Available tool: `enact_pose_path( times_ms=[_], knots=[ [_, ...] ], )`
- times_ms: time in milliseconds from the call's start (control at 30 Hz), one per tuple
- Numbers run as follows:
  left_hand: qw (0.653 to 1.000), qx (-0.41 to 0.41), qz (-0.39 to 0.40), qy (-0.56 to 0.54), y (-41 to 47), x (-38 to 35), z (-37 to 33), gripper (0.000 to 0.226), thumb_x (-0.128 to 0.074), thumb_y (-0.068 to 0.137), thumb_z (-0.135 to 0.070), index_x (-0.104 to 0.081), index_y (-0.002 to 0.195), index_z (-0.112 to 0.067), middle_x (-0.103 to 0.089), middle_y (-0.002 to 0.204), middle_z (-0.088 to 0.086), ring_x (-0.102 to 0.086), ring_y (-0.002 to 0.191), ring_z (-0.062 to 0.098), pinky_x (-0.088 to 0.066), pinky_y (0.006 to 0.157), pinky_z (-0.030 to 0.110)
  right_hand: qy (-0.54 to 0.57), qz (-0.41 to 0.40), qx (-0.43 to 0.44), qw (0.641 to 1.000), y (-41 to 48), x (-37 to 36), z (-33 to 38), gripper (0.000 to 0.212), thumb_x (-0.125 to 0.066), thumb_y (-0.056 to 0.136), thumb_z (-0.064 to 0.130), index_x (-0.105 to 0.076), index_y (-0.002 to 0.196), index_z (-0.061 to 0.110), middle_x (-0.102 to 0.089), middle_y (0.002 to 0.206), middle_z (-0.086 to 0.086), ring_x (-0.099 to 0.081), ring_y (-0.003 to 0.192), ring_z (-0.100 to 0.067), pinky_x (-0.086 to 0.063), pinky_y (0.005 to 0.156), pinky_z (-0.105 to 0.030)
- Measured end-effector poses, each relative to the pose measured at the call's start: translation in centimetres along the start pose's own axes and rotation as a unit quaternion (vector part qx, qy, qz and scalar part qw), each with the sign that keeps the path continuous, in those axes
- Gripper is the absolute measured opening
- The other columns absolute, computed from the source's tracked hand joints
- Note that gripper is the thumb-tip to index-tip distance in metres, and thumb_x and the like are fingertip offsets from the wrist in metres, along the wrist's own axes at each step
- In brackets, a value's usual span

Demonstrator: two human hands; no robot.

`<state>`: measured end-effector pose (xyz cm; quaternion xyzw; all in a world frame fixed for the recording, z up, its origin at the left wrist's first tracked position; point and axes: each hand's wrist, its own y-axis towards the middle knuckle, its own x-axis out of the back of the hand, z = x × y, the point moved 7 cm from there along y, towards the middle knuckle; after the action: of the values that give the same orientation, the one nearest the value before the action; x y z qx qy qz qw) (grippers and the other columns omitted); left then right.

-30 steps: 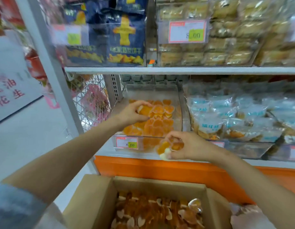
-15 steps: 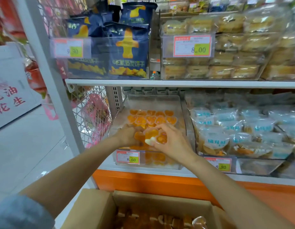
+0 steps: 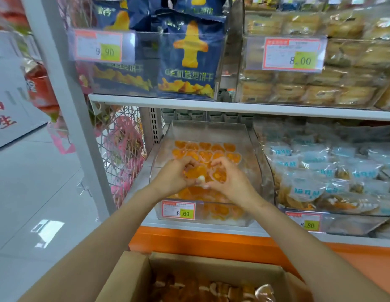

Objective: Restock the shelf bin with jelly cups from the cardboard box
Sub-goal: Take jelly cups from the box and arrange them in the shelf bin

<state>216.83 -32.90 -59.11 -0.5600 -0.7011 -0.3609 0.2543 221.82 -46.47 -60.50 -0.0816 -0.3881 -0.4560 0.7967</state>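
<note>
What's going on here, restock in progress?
A person is restocking the clear shelf bin with orange jelly cups. The left hand and right hand are together over the bin's front half, each holding cups. Neat rows of cups lie further back. The open cardboard box below has more inside.

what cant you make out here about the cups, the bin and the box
Head view, the only one:
Count of jelly cups held: left hand and right hand curl round them.
Cardboard box contents: cut off by bottom edge.
Small print on the shelf bin price label: blurred.
</note>
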Motion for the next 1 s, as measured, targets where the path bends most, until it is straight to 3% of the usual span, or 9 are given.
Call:
enact_pose_path(
  times_ms=[100, 233, 433, 633, 800, 900, 1000],
  knots=[
    [0.998, -0.018, 0.016, 0.05, 0.1, -0.4, 0.2, 0.039, -0.079, 0.073, -0.022, -0.061, 0.106, -0.012, -0.056, 0.102, -0.005, -0.052, 0.097, 0.011, -0.04, 0.077, 0.019, -0.096, 0.044, -0.023, 0.994, 0.2, -0.4, -1.2, 0.053, -0.082, 0.069, 0.03, -0.055, 0.114, 0.023, -0.051, 0.125, -0.001, -0.049, 0.115, -0.018, -0.043, 0.093, -0.032],
    [0.994, -0.039, 0.034, 0.094, 0.2, -1.2, 0.8, 0.038, -0.082, 0.066, -0.02, -0.061, 0.098, -0.014, -0.06, 0.105, 0.002, -0.055, 0.099, 0.02, -0.047, 0.084, 0.035, -0.146, 0.104, -0.08, 0.981, 0.4, -1.5, -2.9, 0.061, -0.079, 0.072, 0.034, -0.053, 0.126, 0.021, -0.049, 0.131, -0.005, -0.044, 0.124, -0.021, -0.037, 0.099, -0.026],
    [0.992, -0.044, 0.029, 0.112, 0.3, -1.3, 0.8, 0.041, -0.079, 0.071, -0.025, -0.057, 0.104, -0.016, -0.056, 0.113, 0.002, -0.052, 0.105, 0.021, -0.045, 0.087, 0.036, -0.207, 0.172, -0.09, 0.959, 0.9, -1.0, -3.1, 0.076, -0.08, 0.072, 0.024, -0.043, 0.139, 0.02, -0.044, 0.141, -0.008, -0.042, 0.128, -0.021, -0.038, 0.103, -0.026],
    [0.993, -0.044, 0.018, 0.104, 0.8, -1.4, 0.3, 0.041, -0.076, 0.074, -0.028, -0.056, 0.108, -0.015, -0.057, 0.115, 0.003, -0.052, 0.107, 0.022, -0.045, 0.086, 0.035, -0.321, 0.258, -0.048, 0.91, 1.9, -0.7, -1.8, 0.073, -0.08, 0.073, 0.028, -0.046, 0.137, 0.025, -0.048, 0.136, -0.004, -0.048, 0.12, -0.02, -0.036, 0.085, -0.02],
    [0.996, -0.038, 0.017, 0.074, 1.4, -1.7, 0.5, 0.039, -0.077, 0.072, -0.03, -0.057, 0.104, -0.02, -0.057, 0.113, 0.001, -0.053, 0.106, 0.023, -0.046, 0.087, 0.039, -0.367, 0.32, -0.033, 0.873, 3.0, -0.8, -0.7, 0.086, -0.08, 0.071, 0.037, -0.036, 0.143, 0.019, -0.046, 0.138, -0.003, -0.046, 0.12, -0.019, -0.038, 0.09, -0.023],
    [0.998, -0.031, 0.014, 0.057, 1.6, -1.7, 0.8, 0.038, -0.077, 0.072, -0.029, -0.057, 0.104, -0.02, -0.057, 0.116, 0.001, -0.052, 0.107, 0.022, -0.046, 0.087, 0.037, -0.396, 0.349, -0.027, 0.849, 3.3, -0.8, -0.3, 0.075, -0.079, 0.072, 0.04, -0.044, 0.134, 0.018, -0.047, 0.111, 0.003, -0.044, 0.096, -0.012, -0.035, 0.076, -0.022],
    [0.999, -0.035, 0.015, 0.038, 1.7, -1.6, 0.9, 0.039, -0.078, 0.072, -0.028, -0.057, 0.103, -0.019, -0.056, 0.116, 0.002, -0.052, 0.108, 0.023, -0.046, 0.088, 0.037, -0.413, 0.357, -0.029, 0.838, 3.3, -0.7, -0.2, 0.071, -0.077, 0.074, 0.042, -0.043, 0.131, 0.018, -0.044, 0.108, 0.007, -0.04, 0.09, -0.011, -0.032, 0.066, -0.021]
  ],
)
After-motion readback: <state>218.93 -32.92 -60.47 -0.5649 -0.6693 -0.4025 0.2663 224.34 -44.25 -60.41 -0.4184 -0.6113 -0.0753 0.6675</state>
